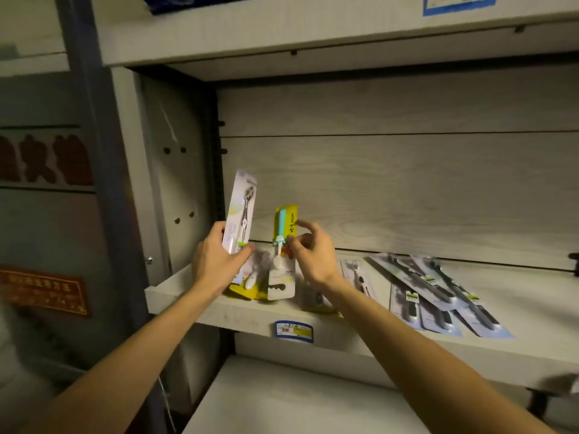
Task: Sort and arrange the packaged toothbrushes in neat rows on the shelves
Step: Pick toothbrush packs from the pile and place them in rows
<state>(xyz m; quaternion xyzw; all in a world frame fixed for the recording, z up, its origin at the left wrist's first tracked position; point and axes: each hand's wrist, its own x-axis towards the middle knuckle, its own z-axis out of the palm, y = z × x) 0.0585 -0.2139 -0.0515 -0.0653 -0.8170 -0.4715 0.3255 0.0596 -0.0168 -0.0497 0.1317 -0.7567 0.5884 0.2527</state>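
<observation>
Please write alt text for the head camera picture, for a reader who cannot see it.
A person's left hand holds a white packaged toothbrush upright while the right hand pinches a yellow packaged toothbrush standing on a pale shelf. More dark toothbrush packs lie overlapping on the shelf to the right.

White toothbrush pack (239, 211) with a grey brush inside: upright, tilted slightly right, raised above the shelf (219, 311) at its left end. Yellow pack (283, 245) with a teal-handled brush: upright just right of it, lower edge at the shelf front. Dark-brush packs (438, 289) farther right: flat on the shelf, overlapping, fanned at differing angles. More packs between, blurred.
</observation>
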